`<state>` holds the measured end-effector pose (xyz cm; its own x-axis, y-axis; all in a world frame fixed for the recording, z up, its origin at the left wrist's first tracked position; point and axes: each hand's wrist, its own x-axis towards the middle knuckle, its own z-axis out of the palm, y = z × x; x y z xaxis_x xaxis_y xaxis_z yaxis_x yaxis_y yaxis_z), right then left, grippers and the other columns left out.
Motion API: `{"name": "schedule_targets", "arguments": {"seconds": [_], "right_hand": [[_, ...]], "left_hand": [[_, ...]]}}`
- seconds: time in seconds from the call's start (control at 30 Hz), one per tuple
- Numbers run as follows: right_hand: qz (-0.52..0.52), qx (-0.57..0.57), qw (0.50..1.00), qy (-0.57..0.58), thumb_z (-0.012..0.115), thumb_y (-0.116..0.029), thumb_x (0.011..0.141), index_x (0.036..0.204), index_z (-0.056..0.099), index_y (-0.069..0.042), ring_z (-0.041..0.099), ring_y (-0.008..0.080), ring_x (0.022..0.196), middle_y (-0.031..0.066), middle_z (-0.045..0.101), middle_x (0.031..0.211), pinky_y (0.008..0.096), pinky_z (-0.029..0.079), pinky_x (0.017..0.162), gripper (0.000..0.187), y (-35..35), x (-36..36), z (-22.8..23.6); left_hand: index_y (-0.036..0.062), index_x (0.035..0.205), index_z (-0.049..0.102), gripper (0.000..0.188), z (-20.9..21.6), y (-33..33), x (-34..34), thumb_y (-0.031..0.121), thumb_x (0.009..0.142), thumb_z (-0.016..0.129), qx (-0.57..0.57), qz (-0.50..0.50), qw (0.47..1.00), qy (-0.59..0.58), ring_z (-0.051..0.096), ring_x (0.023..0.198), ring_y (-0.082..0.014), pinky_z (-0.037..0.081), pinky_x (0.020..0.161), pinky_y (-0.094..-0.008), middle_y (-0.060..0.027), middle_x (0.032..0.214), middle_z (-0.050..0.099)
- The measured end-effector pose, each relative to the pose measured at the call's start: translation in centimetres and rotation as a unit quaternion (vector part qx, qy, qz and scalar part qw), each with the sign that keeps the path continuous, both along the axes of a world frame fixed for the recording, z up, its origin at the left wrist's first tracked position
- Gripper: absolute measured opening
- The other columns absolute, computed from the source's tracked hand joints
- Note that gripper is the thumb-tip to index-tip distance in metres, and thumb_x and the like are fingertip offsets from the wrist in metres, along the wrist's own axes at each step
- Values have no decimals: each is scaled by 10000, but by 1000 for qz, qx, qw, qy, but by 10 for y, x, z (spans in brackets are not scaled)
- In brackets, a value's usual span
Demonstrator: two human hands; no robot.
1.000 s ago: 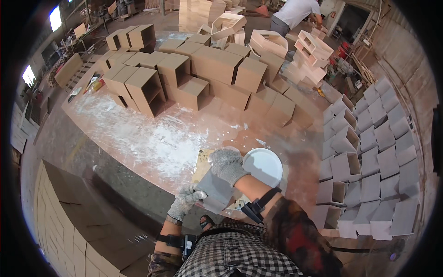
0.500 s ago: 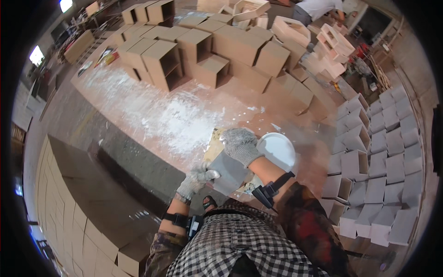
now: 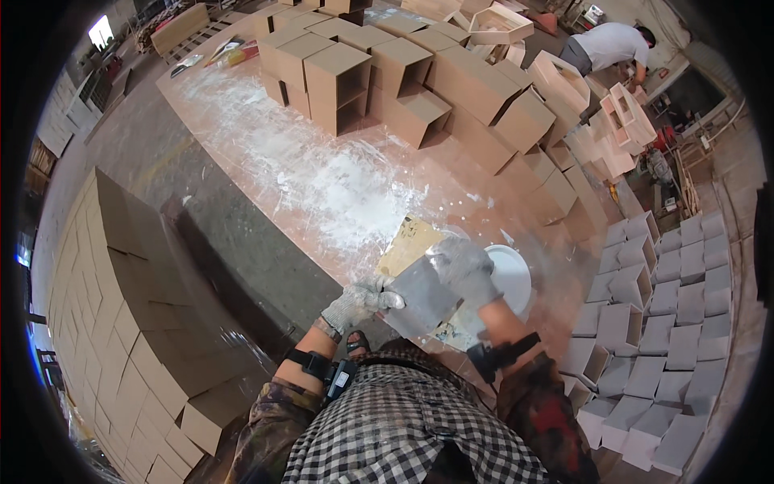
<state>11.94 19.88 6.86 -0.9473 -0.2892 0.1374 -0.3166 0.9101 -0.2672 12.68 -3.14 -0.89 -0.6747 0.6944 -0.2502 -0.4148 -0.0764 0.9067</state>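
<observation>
A grey box-shaped piece [image 3: 423,297] is between my hands, over a yellowish, stained board [image 3: 409,244] at the near edge of the work table. My left hand [image 3: 361,302], in a pale knit glove, grips its left edge, thumb on top. My right hand [image 3: 466,269], also gloved and slightly blurred, is curled against its upper right part; anything under those fingers is hidden. Just right of that hand, a round white tub or lid [image 3: 511,281] is partly covered by the hand and wrist.
White powder or filler smears the reddish table [image 3: 322,189]. Brown open boxes [image 3: 337,85] are stacked across its far side. Grey boxes [image 3: 665,323] stand in rows at right, brown ones [image 3: 105,323] at left. Another person [image 3: 609,44] bends over at the far right, near pale wooden frames [image 3: 629,117].
The head view has shifted, so the table and boxes sit farther right. My right hand has slid rightward over the grey piece, toward the white tub. My left hand keeps its hold.
</observation>
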Motion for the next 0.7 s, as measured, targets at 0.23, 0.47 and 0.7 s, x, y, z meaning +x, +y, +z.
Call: {"name": "schedule_targets", "arguments": {"seconds": [0.23,0.47,0.7], "right_hand": [[114,-50,988,88,535,-146,778,887,647,-95,622,269,779,115,630,801,427,492,672,164,-48,76,26],[-145,148,976,-63,536,-182,800,826,636,-101,603,209,717,88,600,789,358,486,606,132,-6,38,9],[36,43,993,101,588,-222,738,880,630,-101,583,264,733,82,558,792,402,477,584,191,-40,90,20]], "left_hand": [[81,831,632,259,3,-4,2,285,737,760,-27,19,999,-5,534,653,-71,461,572,-236,23,713,566],[47,882,611,264,-2,7,-7,176,724,779,-45,3,998,-43,576,703,-108,477,595,-252,-18,786,623],[65,796,598,272,-5,4,-3,273,734,760,-34,14,999,13,525,593,-79,458,516,-239,6,654,528]]}}
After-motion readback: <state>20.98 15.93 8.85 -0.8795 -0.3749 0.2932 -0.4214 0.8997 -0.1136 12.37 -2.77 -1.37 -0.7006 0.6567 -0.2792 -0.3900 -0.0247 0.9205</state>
